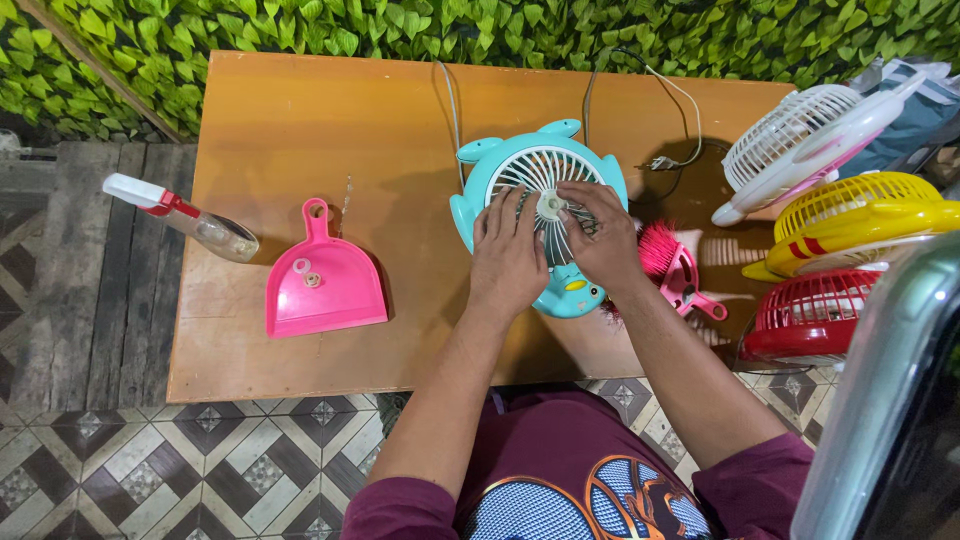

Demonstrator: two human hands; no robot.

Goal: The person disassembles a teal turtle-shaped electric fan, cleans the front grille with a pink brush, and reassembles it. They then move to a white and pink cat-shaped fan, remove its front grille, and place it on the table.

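From the head cam, I had the little turquoise fan (520, 170) lying face-up in the middle of the wooden table (290, 120), grille toward me. My left hand (506, 256) was spread flat over the lower left of the grille, fingers open and resting on it. My right hand (598, 232) was pinching the white hub (551, 206) at the center with the fingertips closed on it.

The pink dustpan (322, 280) sat to the left with a couple of small parts inside, and a spray bottle (185, 216) hung over the table's left edge. The pink brush (672, 265) was just beside my right wrist. Three more fans were stacked off to the right: white (800, 140), yellow (850, 215) and red (810, 315). The fan's cord (680, 110) ran toward the leafy wall (300, 25).
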